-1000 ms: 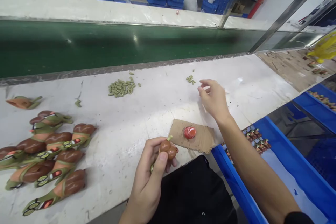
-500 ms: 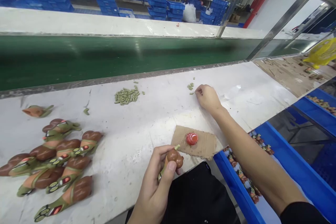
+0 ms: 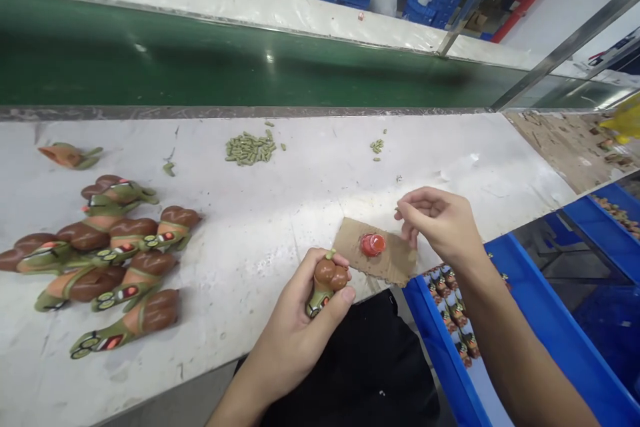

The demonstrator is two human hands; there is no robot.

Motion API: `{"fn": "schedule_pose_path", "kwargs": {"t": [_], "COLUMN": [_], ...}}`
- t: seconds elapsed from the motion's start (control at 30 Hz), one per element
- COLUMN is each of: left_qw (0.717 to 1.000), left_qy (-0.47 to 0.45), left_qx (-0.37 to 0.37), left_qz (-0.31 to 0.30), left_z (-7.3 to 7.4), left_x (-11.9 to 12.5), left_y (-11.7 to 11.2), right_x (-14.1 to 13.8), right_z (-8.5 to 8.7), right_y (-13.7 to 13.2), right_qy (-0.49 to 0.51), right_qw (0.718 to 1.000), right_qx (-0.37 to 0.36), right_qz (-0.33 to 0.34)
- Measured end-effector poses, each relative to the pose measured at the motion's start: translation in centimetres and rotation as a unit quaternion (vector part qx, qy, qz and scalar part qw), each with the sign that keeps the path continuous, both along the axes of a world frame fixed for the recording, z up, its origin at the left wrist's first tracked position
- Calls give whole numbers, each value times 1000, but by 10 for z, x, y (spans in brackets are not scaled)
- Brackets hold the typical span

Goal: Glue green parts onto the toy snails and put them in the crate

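Note:
My left hand [image 3: 287, 340] is closed around a small toy figure [image 3: 330, 277] with a glossy brown, rounded top and a green lower part. A short green peg [image 3: 330, 254] sticks up from its top. My right hand [image 3: 440, 223] hovers over the right edge of a cardboard piece [image 3: 350, 235], thumb and forefinger pinched; whatever sits at their tips is too small to name. On the cardboard stands a little open red pot [image 3: 373, 245]. Farther back lie a few green pegs [image 3: 377, 146] and a larger heap of green pegs [image 3: 250, 149].
Several brown-and-green figures [image 3: 135, 233] lie at the left, with an orange-green piece [image 3: 67, 155] behind them. A green conveyor belt [image 3: 200, 70] runs beyond the white table [image 3: 280, 213]. Below right, a blue crate [image 3: 540, 307] holds rows of figures. A metal post [image 3: 565, 43] rises at the right.
My right hand has come back from the few green pegs toward the cardboard, fingers pinched. My left hand has turned the toy figure more upright. The camera view has tilted downward.

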State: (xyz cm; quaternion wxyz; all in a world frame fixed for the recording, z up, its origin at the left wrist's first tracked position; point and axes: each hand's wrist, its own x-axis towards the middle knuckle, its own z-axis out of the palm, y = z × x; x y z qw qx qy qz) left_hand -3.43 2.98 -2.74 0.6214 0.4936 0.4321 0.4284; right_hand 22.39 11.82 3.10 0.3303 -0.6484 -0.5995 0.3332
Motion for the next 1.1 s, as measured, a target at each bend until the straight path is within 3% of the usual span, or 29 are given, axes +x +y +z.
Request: {"fn": "schedule_pose_path", "kwargs": {"t": [0.17,0.33,0.47,0.67,0.8,0.9,1.1], "left_qw": [997,991,990,993,994,993,992], "left_qy": [-62,-119,-116,-92,-96,-111,-110], "left_qx": [17,-20,-35,-38,-42,-43,-55], "left_qz": [53,59,67,65,17,4,9], "left_z": [14,23,21,15,10,7,4], "left_x": [21,44,50,49,41,35,35], "left_y": [-6,-10,-11,-17,-19,-18,-17], "right_x": [-23,-43,-42,-30,-23,-22,-24], "right_z": [2,-3,-7,-5,-4,-8,-17], "right_y": [-68,-105,-111,-105,-90,-76,-67], "right_qy": [243,307,268,184,67,-14,-51], "right_qw": [970,951,963,983,995,987,985], "right_qx": [19,2,-1,-6,76,159,167], "right_qz": [-10,-17,-24,28,-1,-23,-7]}}
